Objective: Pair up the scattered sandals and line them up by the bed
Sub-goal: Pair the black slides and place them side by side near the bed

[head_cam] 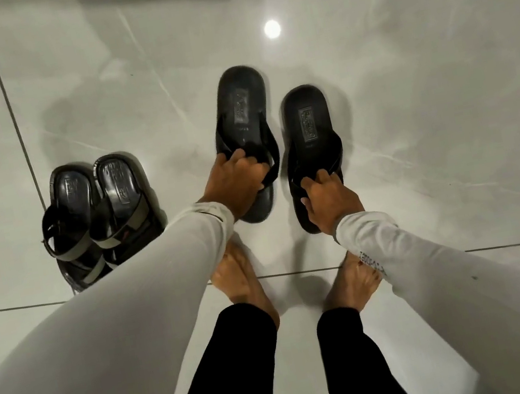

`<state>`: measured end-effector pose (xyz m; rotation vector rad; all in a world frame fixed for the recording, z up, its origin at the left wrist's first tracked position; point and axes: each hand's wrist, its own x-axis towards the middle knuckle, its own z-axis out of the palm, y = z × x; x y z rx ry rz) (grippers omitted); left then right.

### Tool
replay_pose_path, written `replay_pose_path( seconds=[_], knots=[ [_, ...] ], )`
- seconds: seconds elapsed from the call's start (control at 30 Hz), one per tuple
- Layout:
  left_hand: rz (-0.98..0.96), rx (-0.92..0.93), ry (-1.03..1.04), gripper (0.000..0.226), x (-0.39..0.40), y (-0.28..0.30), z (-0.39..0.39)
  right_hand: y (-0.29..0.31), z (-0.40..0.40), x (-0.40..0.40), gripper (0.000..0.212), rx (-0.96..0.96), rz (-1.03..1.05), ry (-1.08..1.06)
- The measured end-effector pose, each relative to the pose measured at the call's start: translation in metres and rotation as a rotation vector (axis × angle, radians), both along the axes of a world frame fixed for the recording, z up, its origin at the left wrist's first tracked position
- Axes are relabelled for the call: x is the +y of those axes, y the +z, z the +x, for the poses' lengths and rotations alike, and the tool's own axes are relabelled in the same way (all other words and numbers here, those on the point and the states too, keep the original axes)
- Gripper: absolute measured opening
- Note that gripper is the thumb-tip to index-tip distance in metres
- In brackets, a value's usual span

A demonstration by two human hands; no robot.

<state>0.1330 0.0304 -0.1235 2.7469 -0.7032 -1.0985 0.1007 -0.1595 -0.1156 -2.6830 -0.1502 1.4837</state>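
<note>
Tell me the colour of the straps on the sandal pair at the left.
Grey-olive bands on the strappy sandals, with black soles; head view shows them best.

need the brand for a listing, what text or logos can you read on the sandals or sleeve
Nothing can be read.
Left flip-flop: rectangular insole stamp, too blurred.
Right flip-flop: same stamp, too blurred.
Strapped sandals: heel marks, too blurred.
Right sleeve: small print near the cuff, too blurred.
</note>
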Motion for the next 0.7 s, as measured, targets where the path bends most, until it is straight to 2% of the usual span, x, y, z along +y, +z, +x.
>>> replay_pose_path(
  seconds=[0.33,0.57,0.7],
  knots=[
    [-0.116,0.038,0.048,0.036,-0.051,0.002,0.008,0.019,0.041,-0.031,0.035,-0.069,-0.044,-0.033],
    [-0.052,0.011,0.098,0.039,-0.086,0.008,0.005,0.023,0.051,-0.042,0.041,-0.008,-0.055,0.0],
    [0.011,0.015,0.063,0.061,-0.098,0.002,0.005,0.017,0.056,-0.062,0.054,-0.231,-0.048,0.073]
  ],
)
